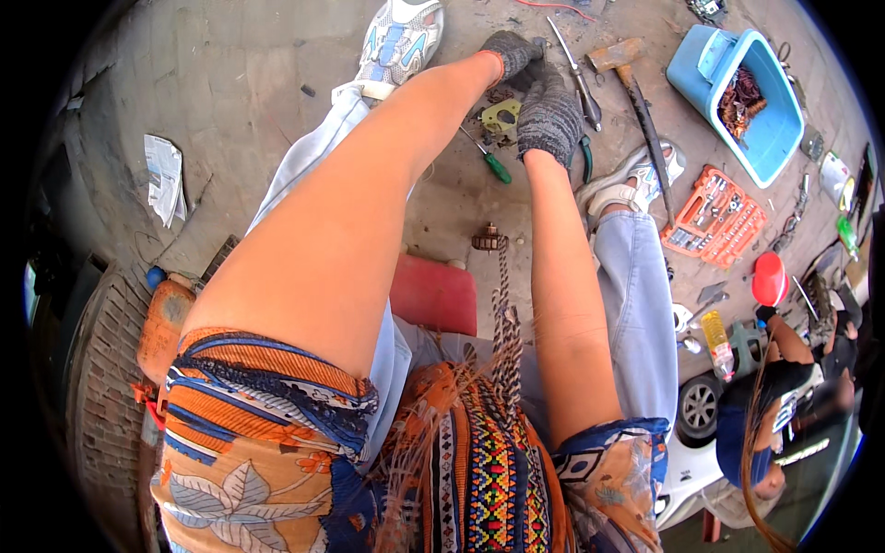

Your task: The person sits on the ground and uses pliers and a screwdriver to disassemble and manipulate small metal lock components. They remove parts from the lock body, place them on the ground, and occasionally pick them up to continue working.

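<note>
Both my hands wear dark grey knit gloves and meet over the ground at the top middle. My left hand (512, 55) is closed, its fingers curled toward the right one. Close against it, my right hand (551, 118) is also closed, back upward. Whatever lies between the fingers is dark and hidden by the gloves. A yellowish metal plate (501, 116) lies among dark scraps just left of my right hand. Below it is a green-handled screwdriver (496, 167). Right of my right hand lie a long dark-handled screwdriver (586, 100) and green-handled pliers (587, 158).
A long-handled hammer (638, 97) lies to the right, its handle reaching my right shoe. Beyond stand a blue bin (698, 66) with copper-coloured wire and an open orange socket set (717, 217). A red stool (438, 295) is below me. Another person (751, 433) works at lower right.
</note>
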A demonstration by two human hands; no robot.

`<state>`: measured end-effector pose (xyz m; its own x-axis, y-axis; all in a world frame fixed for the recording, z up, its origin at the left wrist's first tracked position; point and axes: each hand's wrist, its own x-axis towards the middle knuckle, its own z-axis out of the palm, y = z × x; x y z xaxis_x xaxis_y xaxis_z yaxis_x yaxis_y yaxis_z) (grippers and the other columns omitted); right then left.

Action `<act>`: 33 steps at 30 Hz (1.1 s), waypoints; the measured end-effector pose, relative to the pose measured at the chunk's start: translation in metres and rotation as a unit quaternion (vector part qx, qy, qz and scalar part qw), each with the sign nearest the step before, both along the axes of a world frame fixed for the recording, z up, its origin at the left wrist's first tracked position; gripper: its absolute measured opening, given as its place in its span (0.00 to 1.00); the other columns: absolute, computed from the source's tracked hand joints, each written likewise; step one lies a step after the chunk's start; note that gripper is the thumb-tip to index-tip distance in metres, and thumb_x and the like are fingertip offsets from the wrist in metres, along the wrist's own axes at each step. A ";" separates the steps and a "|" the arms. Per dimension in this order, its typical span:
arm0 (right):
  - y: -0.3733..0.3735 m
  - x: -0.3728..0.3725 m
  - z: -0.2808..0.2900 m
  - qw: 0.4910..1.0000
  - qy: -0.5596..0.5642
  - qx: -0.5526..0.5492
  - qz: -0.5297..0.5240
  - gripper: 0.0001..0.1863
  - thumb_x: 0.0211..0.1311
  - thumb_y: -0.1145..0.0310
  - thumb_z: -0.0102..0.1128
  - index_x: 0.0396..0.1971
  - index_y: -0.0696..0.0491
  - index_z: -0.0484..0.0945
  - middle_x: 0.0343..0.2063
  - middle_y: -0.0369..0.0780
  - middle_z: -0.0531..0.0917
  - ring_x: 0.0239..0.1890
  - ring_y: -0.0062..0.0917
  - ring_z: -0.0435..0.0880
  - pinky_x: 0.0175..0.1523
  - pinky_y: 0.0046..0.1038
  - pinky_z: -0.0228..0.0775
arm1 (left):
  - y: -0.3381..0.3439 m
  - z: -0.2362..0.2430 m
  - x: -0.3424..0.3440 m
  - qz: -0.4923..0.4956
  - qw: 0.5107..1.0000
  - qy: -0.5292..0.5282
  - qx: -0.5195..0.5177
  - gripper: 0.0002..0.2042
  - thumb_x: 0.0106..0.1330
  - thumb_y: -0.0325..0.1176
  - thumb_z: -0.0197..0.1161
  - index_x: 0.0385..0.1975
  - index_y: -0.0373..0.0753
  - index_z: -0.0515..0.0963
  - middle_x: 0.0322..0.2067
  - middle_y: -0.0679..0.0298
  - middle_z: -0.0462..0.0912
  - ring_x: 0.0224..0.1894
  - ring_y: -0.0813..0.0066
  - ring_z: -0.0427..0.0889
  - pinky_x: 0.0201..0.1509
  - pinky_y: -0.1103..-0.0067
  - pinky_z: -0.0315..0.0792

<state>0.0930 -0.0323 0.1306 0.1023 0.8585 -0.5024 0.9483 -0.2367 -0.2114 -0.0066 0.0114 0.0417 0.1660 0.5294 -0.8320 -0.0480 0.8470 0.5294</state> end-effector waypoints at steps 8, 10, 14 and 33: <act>-0.001 -0.013 0.012 0.994 0.049 -0.002 -0.096 0.18 0.61 0.63 0.49 0.51 0.50 0.75 0.40 0.52 0.80 0.44 0.44 0.79 0.51 0.40 0.69 | -0.006 -0.057 0.005 -0.036 0.992 0.094 0.079 0.19 0.58 0.44 0.60 0.31 0.30 0.82 0.31 0.52 0.84 0.29 0.62 0.84 0.41 0.72 0.76; -0.004 -0.008 0.002 0.993 0.054 0.010 -0.102 0.18 0.62 0.62 0.49 0.52 0.48 0.74 0.37 0.53 0.81 0.41 0.44 0.80 0.48 0.41 0.71 | -0.005 -0.049 0.009 -0.038 0.992 0.094 0.069 0.21 0.57 0.48 0.60 0.31 0.31 0.83 0.30 0.53 0.84 0.31 0.62 0.84 0.44 0.73 0.74; -0.005 -0.006 -0.010 0.988 0.091 0.036 -0.121 0.17 0.62 0.64 0.49 0.49 0.50 0.76 0.38 0.52 0.81 0.43 0.44 0.80 0.50 0.39 0.70 | -0.007 -0.048 0.007 -0.049 0.989 0.112 0.088 0.22 0.58 0.49 0.59 0.30 0.32 0.83 0.30 0.54 0.84 0.32 0.62 0.84 0.44 0.73 0.74; 0.008 0.002 -0.006 0.993 0.077 0.017 -0.089 0.18 0.58 0.64 0.53 0.47 0.52 0.79 0.41 0.52 0.80 0.45 0.43 0.79 0.54 0.36 0.68 | -0.004 -0.037 0.005 -0.087 0.982 0.118 0.117 0.19 0.63 0.43 0.57 0.35 0.28 0.79 0.29 0.52 0.83 0.25 0.61 0.83 0.31 0.70 0.80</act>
